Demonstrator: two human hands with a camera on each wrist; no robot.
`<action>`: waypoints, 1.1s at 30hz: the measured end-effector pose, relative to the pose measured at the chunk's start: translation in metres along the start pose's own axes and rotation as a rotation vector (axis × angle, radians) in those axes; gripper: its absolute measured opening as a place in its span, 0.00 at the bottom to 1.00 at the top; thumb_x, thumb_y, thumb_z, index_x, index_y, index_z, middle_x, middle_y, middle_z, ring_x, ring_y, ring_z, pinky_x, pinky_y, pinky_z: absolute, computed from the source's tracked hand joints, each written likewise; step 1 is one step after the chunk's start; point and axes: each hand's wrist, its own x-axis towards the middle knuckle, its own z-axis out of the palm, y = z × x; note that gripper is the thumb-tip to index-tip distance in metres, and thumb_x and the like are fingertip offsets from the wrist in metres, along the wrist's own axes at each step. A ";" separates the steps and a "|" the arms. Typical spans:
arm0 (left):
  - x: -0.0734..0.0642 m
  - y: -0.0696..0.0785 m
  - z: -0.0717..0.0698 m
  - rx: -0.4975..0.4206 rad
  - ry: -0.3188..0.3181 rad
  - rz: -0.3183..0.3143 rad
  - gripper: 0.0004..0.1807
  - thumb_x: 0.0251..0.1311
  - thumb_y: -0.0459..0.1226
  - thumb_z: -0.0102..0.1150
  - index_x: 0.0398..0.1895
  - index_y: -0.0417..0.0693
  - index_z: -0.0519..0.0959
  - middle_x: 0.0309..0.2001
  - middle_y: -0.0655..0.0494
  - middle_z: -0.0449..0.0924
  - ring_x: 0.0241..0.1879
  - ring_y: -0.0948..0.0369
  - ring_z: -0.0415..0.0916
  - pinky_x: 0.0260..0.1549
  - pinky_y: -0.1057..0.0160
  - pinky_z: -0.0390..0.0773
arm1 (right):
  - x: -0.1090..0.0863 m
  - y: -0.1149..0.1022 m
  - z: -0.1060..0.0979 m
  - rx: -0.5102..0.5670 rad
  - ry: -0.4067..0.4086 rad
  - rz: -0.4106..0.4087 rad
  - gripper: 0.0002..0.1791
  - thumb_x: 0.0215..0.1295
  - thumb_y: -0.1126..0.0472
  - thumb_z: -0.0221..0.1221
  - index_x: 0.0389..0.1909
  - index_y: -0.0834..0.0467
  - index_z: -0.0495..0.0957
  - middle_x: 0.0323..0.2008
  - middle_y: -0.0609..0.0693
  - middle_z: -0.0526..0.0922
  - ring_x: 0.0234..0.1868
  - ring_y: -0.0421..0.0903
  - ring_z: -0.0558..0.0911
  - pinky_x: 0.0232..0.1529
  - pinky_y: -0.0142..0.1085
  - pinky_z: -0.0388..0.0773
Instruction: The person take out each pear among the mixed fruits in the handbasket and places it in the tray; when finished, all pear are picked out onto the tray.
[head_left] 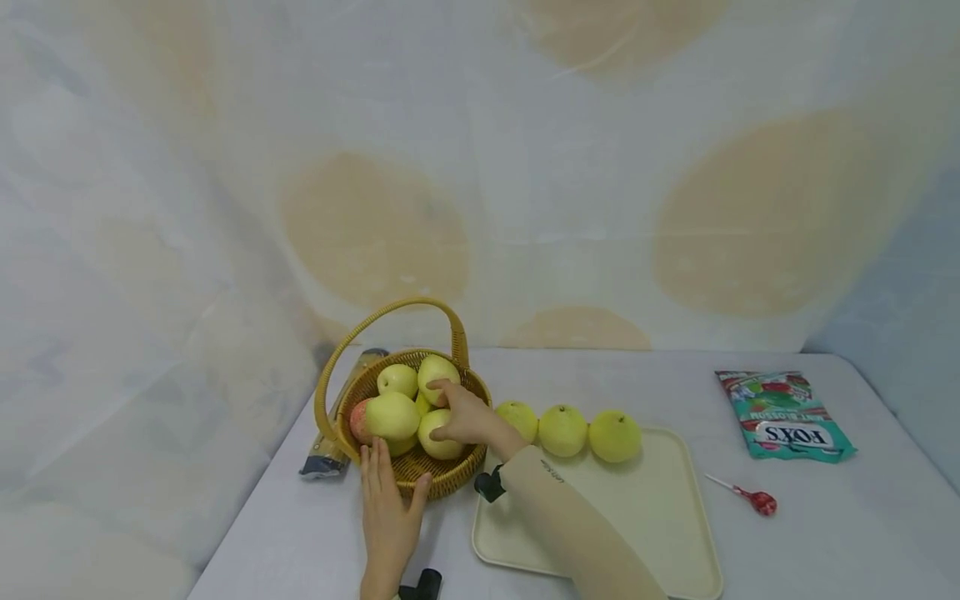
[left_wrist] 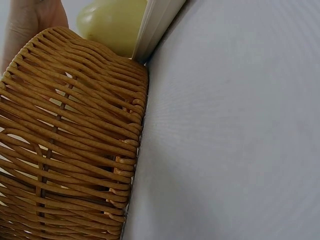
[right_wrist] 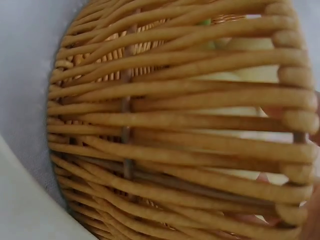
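Note:
A wicker basket (head_left: 450, 481) with a tall handle holds several pale green fruits (head_left: 393, 417), like apples or pears, and one reddish fruit (head_left: 360, 421). My right hand (head_left: 472, 414) reaches over the basket's right rim. Its fingers and thumb are spread apart, touching an upper green fruit (head_left: 437, 368) and a lower one (head_left: 438, 447). My left hand (head_left: 390, 508) rests at the near rim with straight fingers and the thumb held out. The left wrist view shows the woven side (left_wrist: 75, 135); the right wrist view shows fingertips partly hidden behind the weave (right_wrist: 200, 110).
Right of the basket, a cream tray (head_left: 637, 517) carries three yellow-green fruits (head_left: 562, 431) in a row along its far side. A red lollipop (head_left: 762, 502) and a teal candy bag (head_left: 787, 421) lie farther right. Behind the basket's left side is a long packet (head_left: 324, 462).

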 end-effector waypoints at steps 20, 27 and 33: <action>0.000 0.000 0.000 -0.003 0.028 0.022 0.48 0.61 0.46 0.63 0.76 0.37 0.49 0.75 0.35 0.49 0.75 0.37 0.43 0.65 0.34 0.55 | 0.000 -0.005 0.018 -0.102 -0.135 -0.035 0.47 0.49 0.60 0.70 0.71 0.55 0.60 0.63 0.54 0.74 0.60 0.48 0.77 0.54 0.37 0.76; 0.000 0.002 -0.001 -0.006 0.021 0.020 0.48 0.61 0.46 0.63 0.76 0.37 0.48 0.76 0.37 0.47 0.75 0.38 0.42 0.65 0.33 0.55 | -0.002 -0.002 0.015 0.043 -0.075 -0.083 0.46 0.52 0.61 0.70 0.72 0.53 0.60 0.66 0.57 0.71 0.65 0.52 0.72 0.58 0.45 0.75; 0.000 0.003 0.000 -0.003 0.022 0.013 0.49 0.59 0.44 0.64 0.76 0.36 0.48 0.76 0.36 0.47 0.75 0.38 0.42 0.66 0.34 0.55 | -0.006 -0.002 0.011 0.134 0.014 -0.104 0.41 0.56 0.59 0.68 0.71 0.54 0.62 0.68 0.55 0.68 0.65 0.52 0.71 0.60 0.49 0.73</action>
